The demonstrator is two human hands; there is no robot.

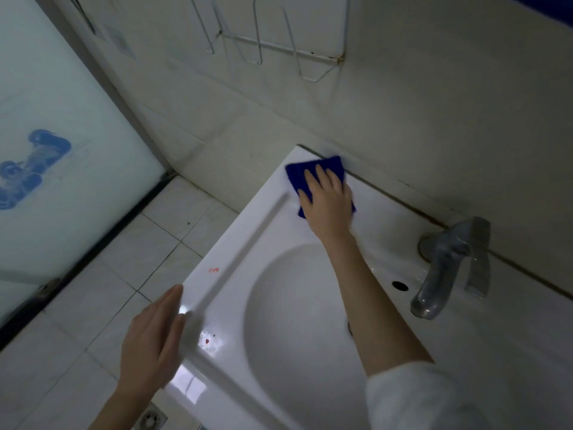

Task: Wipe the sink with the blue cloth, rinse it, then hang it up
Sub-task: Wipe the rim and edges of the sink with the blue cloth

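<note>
A folded blue microfibre cloth (297, 176) is being pressed flat onto the far left corner of the white ceramic sink (248, 231), close against the tiled wall (434, 103). It is being covered by the right hand (328, 203), whose fingers are being held straight and slightly spread on top of it, not curled round it. The cloth is showing beyond the fingertips and at both sides of the palm. The right forearm is being stretched across the round basin (294, 321), with a white sleeve (418, 398) at the elbow. The left hand (152, 339) is being held at the sink's left rim, fingers straight and together, nothing gripped; because of blur, contact with the rim cannot be told. A grey metal tap (446, 265) is standing at the back of the sink, well to the right of the cloth. A white wire rack (279, 48) is hanging on the wall above. Small red marks (213, 270) are showing on the left rim.
</note>
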